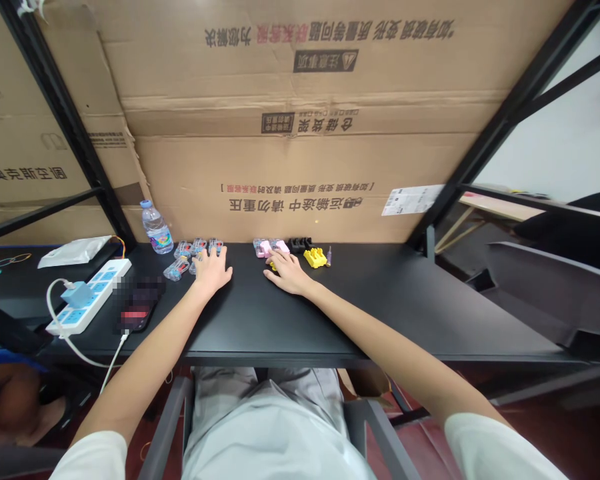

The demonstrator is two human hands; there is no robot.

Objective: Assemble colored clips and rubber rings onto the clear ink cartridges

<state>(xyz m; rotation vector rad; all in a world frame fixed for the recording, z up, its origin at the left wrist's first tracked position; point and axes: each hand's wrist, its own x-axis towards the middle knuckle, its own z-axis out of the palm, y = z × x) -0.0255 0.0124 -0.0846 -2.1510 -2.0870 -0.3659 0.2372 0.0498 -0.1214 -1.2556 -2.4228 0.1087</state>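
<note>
We rest our left hand (pixel 211 272), open with fingers spread, at the clear plastic parts (pixel 183 257) on the far side of the black desk (pixel 380 307); our right hand (pixel 287 272), also open, reaches the pink plastic pieces (pixel 270 248). Flat, ungripping fingers leave these small parts undisturbed.

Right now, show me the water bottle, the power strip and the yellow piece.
Water bottle (pixel 156 230), head view, on the middle of its body.
Power strip (pixel 111 275), head view, on the white casing at its far end.
Yellow piece (pixel 315 258), head view, on its middle.
</note>
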